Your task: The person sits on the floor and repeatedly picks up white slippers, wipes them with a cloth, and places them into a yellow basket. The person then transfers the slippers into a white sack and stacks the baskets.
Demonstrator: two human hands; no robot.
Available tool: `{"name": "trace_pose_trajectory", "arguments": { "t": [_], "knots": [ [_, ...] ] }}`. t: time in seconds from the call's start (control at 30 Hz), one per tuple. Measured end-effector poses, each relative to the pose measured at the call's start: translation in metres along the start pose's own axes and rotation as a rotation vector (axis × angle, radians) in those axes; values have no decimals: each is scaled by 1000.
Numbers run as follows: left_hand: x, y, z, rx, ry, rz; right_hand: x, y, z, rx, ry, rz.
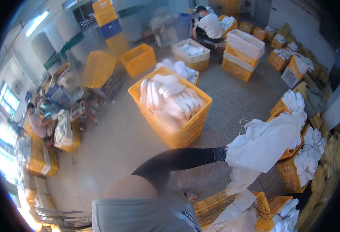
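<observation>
My left arm, in a black sleeve, reaches across to the right. At its end, my left hand (226,147) is closed on the edge of a white woven sack (256,149); the cloth covers most of the fingers. The sack hangs in loose folds with a frayed edge, and its far end lies over crates at the right. Below it stands a yellow crate (212,205) with white cloth hanging into it. In front of me, a tall yellow crate (170,135) is heaped with white sole-shaped pieces (172,96). My right hand is out of view.
Yellow crates (289,176) with more white pieces line the right side, beside olive sacks (324,170). Further off are a white-lined crate (197,63), stacked crates (241,58) and an orange-yellow bin (138,60). One person (210,27) sits at the back, another (38,123) at the left.
</observation>
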State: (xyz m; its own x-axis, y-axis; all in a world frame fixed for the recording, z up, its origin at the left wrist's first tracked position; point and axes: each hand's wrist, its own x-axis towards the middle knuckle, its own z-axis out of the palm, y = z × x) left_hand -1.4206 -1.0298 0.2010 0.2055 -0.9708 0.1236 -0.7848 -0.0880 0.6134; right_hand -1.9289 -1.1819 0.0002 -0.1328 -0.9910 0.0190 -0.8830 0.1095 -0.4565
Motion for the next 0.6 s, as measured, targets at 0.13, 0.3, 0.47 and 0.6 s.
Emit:
{"name": "trace_pose_trajectory", "arguments": {
  "t": [0.13,0.3,0.47,0.6],
  "knots": [
    [-32,-19,-26,-70,-38,41,61,-93,-119,211,147,-173],
    [-49,-47,-69,-74,-37,160,-3,-236,-314,433,226,-394],
    [14,-74,-153,2,124,288,-104,-464,-362,461,216,-730],
    [6,-106,-289,235,380,223,-117,-622,-348,911,-91,-1019]
  ]
}}
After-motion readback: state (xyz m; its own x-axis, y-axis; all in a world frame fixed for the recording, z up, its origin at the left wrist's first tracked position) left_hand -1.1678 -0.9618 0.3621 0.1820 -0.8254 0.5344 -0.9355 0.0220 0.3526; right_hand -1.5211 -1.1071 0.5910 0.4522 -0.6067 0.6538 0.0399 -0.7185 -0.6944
